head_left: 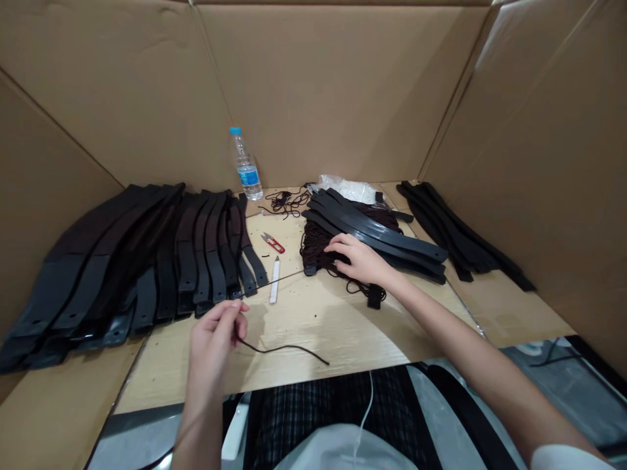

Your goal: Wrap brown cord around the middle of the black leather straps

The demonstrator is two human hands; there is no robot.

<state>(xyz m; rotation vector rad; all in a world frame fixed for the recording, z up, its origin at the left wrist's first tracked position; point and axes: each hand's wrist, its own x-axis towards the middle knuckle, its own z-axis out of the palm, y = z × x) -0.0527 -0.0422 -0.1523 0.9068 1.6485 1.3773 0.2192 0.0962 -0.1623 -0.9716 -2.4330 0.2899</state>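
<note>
My left hand (218, 326) is closed in a pinch on a thin dark cord (289, 347). The cord's loose end curves to the right over the board, and a taut stretch runs from the hand towards the bundle at the right. My right hand (356, 258) lies against that bundle of dark cord (313, 247), its fingers apart and bent, the tips partly hidden among the strands. Several curved black strips (377, 234) rest on top of the bundle. Just below it lies a small black piece (375, 297) with loops of cord.
Many black strips with brown wrapping (208, 245) lie in a row at the left. Red thread snips (273, 243), a white marker-like tool (275, 281), a water bottle (247, 166), tangled cord (287, 201) and more strips (460, 228) surround the middle. Cardboard walls (343, 91) enclose the table.
</note>
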